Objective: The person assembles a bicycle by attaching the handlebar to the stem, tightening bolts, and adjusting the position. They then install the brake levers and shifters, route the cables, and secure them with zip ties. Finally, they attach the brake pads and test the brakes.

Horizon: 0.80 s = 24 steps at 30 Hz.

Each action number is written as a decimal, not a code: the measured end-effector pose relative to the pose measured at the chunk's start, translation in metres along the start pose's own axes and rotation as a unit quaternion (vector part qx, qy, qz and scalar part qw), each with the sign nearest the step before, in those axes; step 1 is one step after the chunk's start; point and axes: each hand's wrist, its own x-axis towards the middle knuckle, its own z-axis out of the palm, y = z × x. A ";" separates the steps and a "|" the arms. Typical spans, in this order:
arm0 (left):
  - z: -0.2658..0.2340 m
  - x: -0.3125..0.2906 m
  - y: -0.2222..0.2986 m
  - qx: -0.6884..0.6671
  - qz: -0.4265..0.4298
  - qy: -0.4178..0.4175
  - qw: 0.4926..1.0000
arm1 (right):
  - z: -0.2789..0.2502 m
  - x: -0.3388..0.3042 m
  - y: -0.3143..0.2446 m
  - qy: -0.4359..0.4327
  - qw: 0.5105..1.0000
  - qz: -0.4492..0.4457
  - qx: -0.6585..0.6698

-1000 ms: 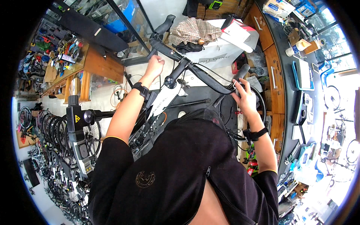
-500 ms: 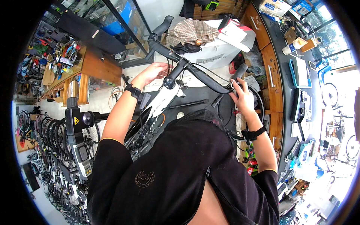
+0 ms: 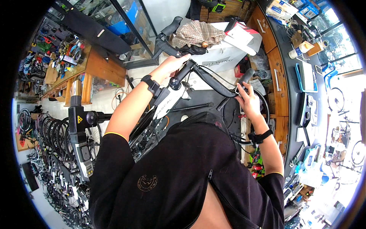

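A black drop handlebar point(image 3: 209, 79) is mounted on a bicycle with a white frame tube point(image 3: 167, 106). My left hand point(image 3: 172, 66) lies over the bar just left of the stem point(image 3: 186, 71), its fingers closed on it and partly hidden. At the right side of the bar, my right hand point(image 3: 248, 100) has its fingers curled round the brake lever point(image 3: 238, 90), below the black right hood point(image 3: 248, 75). Black cables loop off the bar beside the stem. The left hood point(image 3: 171, 27) points away from me, untouched.
A black repair stand point(image 3: 80, 126) rises at the left, with several bicycles behind it. Ahead is a grey-white box point(image 3: 219, 61) bearing a checked cloth point(image 3: 198, 33). A wooden workbench point(image 3: 103, 68) stands at the left, and a dark-topped counter point(image 3: 295, 95) with drawers runs along the right.
My left hand has moved up and right, from beside the cables onto the handlebar by the stem. The right hand keeps its place at the lever. The view has shifted slightly.
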 end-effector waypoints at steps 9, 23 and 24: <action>-0.005 0.005 0.001 -0.083 -0.040 -0.001 0.996 | 0.003 0.002 -0.002 0.016 1.000 0.020 0.014; -0.007 0.014 -0.012 -0.184 -0.031 -0.010 0.982 | 0.001 0.008 -0.002 0.022 0.999 0.030 0.012; -0.008 0.017 -0.015 -0.180 -0.039 -0.013 0.983 | 0.001 0.006 -0.002 0.028 0.999 0.024 0.013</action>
